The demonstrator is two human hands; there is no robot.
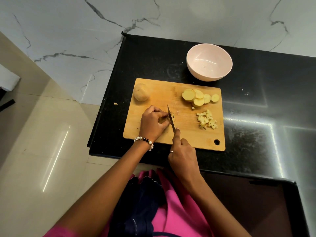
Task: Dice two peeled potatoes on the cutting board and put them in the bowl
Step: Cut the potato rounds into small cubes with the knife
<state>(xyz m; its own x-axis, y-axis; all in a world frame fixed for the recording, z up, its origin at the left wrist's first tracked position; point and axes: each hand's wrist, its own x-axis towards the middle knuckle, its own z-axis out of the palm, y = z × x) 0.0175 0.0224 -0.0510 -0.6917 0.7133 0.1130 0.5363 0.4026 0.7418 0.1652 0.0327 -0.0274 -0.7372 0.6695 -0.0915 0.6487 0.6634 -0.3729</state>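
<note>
Five round potato slices, rectangular wooden cutting board, smooth pale bowl

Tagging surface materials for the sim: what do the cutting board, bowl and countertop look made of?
Cutting board: wood or bamboo, matte tan, faint grain, hanging hole in one corner.
Bowl: looks like smooth pale pink plastic or melamine with a soft sheen; could be ceramic.
Countertop: polished black stone, likely granite; speckled, mirrors light streaks.
</note>
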